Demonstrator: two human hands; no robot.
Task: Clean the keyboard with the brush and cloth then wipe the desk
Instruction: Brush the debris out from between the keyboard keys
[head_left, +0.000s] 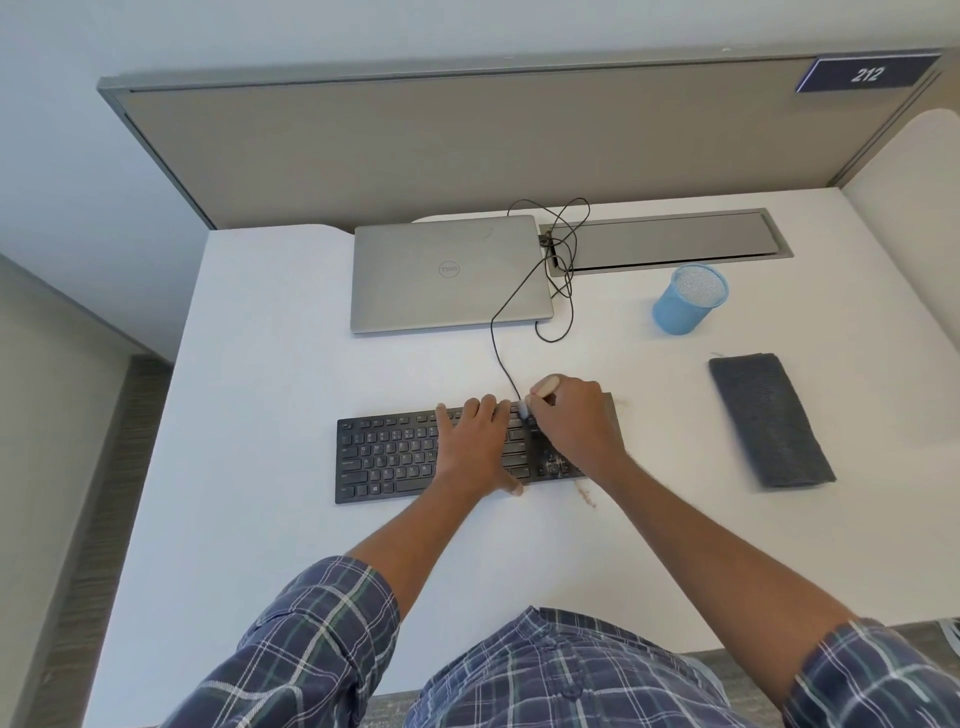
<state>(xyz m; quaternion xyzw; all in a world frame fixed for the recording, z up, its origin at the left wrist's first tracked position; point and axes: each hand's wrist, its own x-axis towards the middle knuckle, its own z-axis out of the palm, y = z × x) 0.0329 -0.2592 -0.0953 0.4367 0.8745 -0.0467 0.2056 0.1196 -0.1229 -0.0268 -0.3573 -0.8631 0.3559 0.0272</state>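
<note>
A black keyboard lies in the middle of the white desk. My left hand rests flat on its keys with fingers spread. My right hand grips a small brush with a wooden handle end, its light bristles touching the upper right keys. A folded grey cloth lies on the desk to the right, apart from both hands. Brownish crumbs sit on the desk just below the keyboard's right end.
A closed silver laptop lies behind the keyboard, with a black cable looping from it toward the keyboard. A blue mesh cup stands at the back right. A grey cable tray lid is set in the desk before the partition.
</note>
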